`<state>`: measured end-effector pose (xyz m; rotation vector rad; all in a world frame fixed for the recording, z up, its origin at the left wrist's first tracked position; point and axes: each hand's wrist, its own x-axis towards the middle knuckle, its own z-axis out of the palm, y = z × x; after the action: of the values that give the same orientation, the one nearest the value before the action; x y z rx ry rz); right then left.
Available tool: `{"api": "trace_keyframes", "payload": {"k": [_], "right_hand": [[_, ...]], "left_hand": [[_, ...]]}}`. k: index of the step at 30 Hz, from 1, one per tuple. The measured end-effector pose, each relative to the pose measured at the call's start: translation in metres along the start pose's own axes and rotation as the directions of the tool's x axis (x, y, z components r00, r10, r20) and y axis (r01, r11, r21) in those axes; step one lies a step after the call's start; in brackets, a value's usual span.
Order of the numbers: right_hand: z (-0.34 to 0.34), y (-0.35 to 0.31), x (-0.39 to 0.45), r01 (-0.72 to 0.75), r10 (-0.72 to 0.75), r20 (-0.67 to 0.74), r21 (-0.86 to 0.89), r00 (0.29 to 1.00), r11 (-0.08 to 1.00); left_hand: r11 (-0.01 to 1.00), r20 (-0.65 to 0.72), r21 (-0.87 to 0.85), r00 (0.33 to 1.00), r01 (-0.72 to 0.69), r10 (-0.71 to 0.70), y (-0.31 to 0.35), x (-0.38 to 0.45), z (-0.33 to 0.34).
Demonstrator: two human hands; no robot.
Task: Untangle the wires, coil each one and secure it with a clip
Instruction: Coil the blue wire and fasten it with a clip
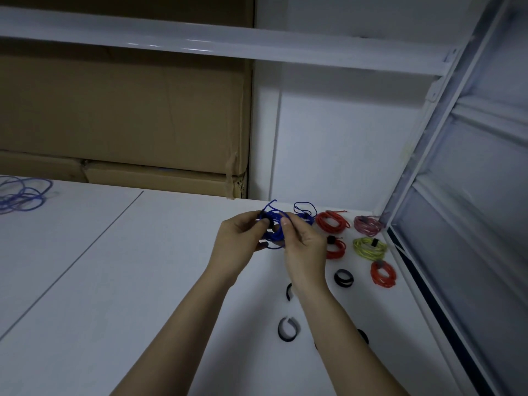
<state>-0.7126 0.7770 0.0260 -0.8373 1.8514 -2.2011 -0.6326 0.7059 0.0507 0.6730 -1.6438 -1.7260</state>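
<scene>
Midair, blue wire coil [275, 231] between both hands, left fingers [258, 224] and right fingers [285, 224] pinching it

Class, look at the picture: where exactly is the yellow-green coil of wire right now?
In the head view, the yellow-green coil lies on the white table's far right, between the pink coil behind and an orange-red coil in front.
</scene>
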Motion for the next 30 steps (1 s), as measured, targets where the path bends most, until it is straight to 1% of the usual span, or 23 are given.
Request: {"api": "trace_keyframes", "payload": {"k": [4,7,10,13,15,17,18,19,21,23,25,27,30], "right_hand": [[-0.005,0.012,0.001,-0.108,0.107,0.016,0.002,0.994,0.994],[-0.012,0.023,0.004,-0.153,0.154,0.013,-0.057,0.988,0.987],[-0.02,0.034,0.01,-0.154,0.154,-0.013,-0.131,0.988,0.979],[-0.024,0.042,0.015,-0.161,0.158,-0.032,-0.146,0.987,0.976],[-0.025,0.046,0.017,-0.164,0.16,-0.038,-0.148,0.986,0.975],[-0.027,0.05,0.02,-0.186,0.18,-0.057,-0.13,0.982,0.974],[-0.028,0.052,0.021,-0.199,0.193,-0.066,-0.11,0.979,0.974],[-0.029,0.054,0.022,-0.212,0.206,-0.071,-0.091,0.976,0.973],[-0.03,0.057,0.023,-0.231,0.226,-0.072,-0.067,0.971,0.971],[-0.03,0.059,0.023,-0.25,0.247,-0.064,-0.038,0.967,0.967],[-0.032,0.059,0.024,-0.253,0.252,-0.072,0.002,0.965,0.967],[-0.035,0.056,0.027,-0.235,0.242,-0.124,0.068,0.962,0.97],[-0.042,0.05,0.032,-0.193,0.218,-0.18,0.145,0.959,0.97]], "left_hand": [[0.994,0.11,-0.019,0.989,0.104,-0.101,-0.008,0.002,-0.008],[0.986,0.145,-0.015,0.976,0.166,-0.162,-0.021,0.003,-0.016],[0.976,0.107,0.006,0.97,0.217,-0.217,-0.036,0.004,-0.022],[0.96,0.042,0.052,0.96,0.276,-0.278,-0.05,0.006,-0.026],[0.931,0.007,0.169,0.945,0.323,-0.328,-0.058,0.01,-0.029],[0.857,-0.005,0.414,0.942,0.306,-0.334,-0.066,0.014,-0.032],[0.795,0.005,0.542,0.945,0.273,-0.328,-0.07,0.015,-0.034],[0.736,0.024,0.632,0.944,0.24,-0.329,-0.072,0.015,-0.035],[0.68,0.064,0.705,0.936,0.204,-0.347,-0.075,0.014,-0.034],[0.613,0.073,0.775,0.942,0.152,-0.326,-0.077,0.014,-0.032],[0.496,0.04,0.863,0.965,0.098,-0.261,-0.078,0.015,-0.03],[0.403,0.015,0.912,0.976,0.075,-0.216,-0.078,0.016,-0.029],[0.343,0.028,0.938,0.974,0.052,-0.224,-0.076,0.017,-0.029]]}}
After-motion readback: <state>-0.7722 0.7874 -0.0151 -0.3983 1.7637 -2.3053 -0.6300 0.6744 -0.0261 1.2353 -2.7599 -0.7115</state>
